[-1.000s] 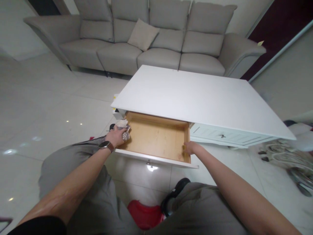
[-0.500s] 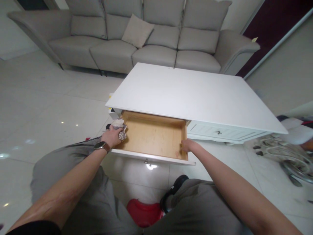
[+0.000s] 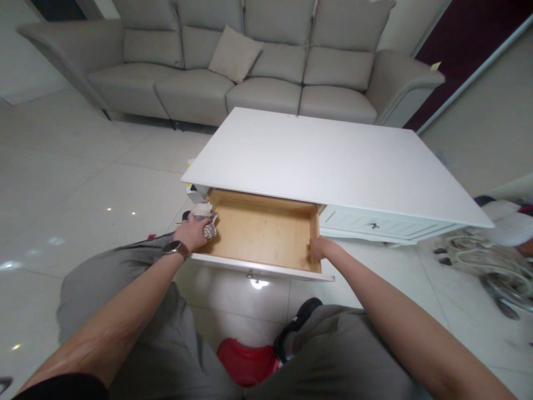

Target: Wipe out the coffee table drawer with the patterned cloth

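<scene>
A white coffee table (image 3: 333, 161) stands in front of me with its left drawer (image 3: 262, 230) pulled out, showing a bare wooden bottom. My left hand (image 3: 192, 231), with a watch on the wrist, rests at the drawer's left side and is closed on a crumpled whitish cloth (image 3: 204, 212). My right hand (image 3: 320, 248) grips the drawer's right side wall near its front corner. The drawer's white front panel (image 3: 258, 268) carries a small metal knob.
A second, closed drawer (image 3: 375, 225) sits to the right. A grey sofa (image 3: 233, 61) with a cushion stands behind the table. A red object (image 3: 245, 361) and a dark shoe (image 3: 297, 322) lie between my knees. Clutter lies on the floor at right (image 3: 495, 266).
The view shifted slightly. Both hands stay on the drawer's sides, and the drawer looks unchanged.
</scene>
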### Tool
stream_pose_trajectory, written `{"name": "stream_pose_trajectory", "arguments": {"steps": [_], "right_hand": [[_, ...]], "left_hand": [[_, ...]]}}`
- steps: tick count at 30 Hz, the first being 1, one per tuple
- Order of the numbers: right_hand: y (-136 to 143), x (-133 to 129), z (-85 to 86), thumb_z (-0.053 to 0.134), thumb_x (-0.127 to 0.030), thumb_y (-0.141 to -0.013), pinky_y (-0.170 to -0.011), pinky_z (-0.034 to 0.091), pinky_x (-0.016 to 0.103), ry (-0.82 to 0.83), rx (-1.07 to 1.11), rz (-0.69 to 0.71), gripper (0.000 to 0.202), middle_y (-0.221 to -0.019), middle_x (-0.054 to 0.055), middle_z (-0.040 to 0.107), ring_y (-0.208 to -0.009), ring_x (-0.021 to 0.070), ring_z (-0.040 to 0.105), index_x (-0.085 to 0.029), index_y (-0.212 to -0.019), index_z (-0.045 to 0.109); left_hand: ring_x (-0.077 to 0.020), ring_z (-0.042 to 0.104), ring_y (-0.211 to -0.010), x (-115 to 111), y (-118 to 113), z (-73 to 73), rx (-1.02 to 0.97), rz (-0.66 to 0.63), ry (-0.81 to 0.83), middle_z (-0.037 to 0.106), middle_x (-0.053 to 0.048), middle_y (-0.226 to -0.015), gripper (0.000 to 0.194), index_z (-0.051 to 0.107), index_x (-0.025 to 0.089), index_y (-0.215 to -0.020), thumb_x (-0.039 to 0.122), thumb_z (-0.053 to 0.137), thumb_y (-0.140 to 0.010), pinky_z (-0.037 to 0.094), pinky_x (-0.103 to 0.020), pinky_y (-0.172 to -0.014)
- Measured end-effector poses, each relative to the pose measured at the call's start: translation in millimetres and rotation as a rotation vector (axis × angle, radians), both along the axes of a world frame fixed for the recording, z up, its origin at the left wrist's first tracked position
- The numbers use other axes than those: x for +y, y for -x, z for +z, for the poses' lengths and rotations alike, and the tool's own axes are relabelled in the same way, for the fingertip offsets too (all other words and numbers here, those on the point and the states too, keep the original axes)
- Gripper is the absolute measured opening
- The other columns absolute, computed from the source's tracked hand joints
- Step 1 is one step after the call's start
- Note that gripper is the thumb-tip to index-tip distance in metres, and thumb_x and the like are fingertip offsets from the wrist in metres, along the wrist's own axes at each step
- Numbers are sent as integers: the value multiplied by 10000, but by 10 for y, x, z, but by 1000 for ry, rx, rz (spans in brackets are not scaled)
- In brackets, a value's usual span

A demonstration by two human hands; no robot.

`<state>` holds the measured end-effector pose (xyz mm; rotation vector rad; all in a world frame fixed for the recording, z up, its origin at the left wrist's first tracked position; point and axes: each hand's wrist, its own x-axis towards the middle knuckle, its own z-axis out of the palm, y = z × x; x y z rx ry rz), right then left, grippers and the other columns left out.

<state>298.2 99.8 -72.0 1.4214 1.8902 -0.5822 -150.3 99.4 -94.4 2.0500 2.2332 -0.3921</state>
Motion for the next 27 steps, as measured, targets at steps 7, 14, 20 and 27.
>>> {"name": "stream_pose_trajectory", "arguments": {"steps": [7,14,20,27], "right_hand": [[-2,-5,7,628,-266,-918,-981,517,495,-13,-5,-13,384,-1289,213,722,-1243,411,659,-224,-1270,777],[1,-2,13,630,-266,-912,-977,522,497,-22,-2,9,382,-1250,204,742,-1228,403,669,-217,-1261,778],[3,3,-1,605,-255,-938,-987,522,465,-15,-19,52,370,-1286,220,726,-1227,386,678,-180,-1256,779],[10,20,-56,591,-247,-968,-996,520,433,7,-62,106,355,-1338,240,697,-1266,387,664,-135,-1249,777]], "left_hand": [[-355,625,-1084,-5,-16,14,6,6,9,459,-180,-1396,578,562,358,-1458,582,520,-926,496,-439,-910],[-370,632,-1087,10,4,-6,23,-7,9,457,-190,-1392,582,557,359,-1463,583,515,-927,502,-442,-892],[-357,626,-1099,11,10,-10,9,2,11,452,-179,-1402,583,554,363,-1469,563,535,-922,500,-442,-915],[-365,630,-1093,6,7,-18,9,-4,7,473,-183,-1377,582,562,355,-1466,568,529,-925,499,-435,-890]]}}
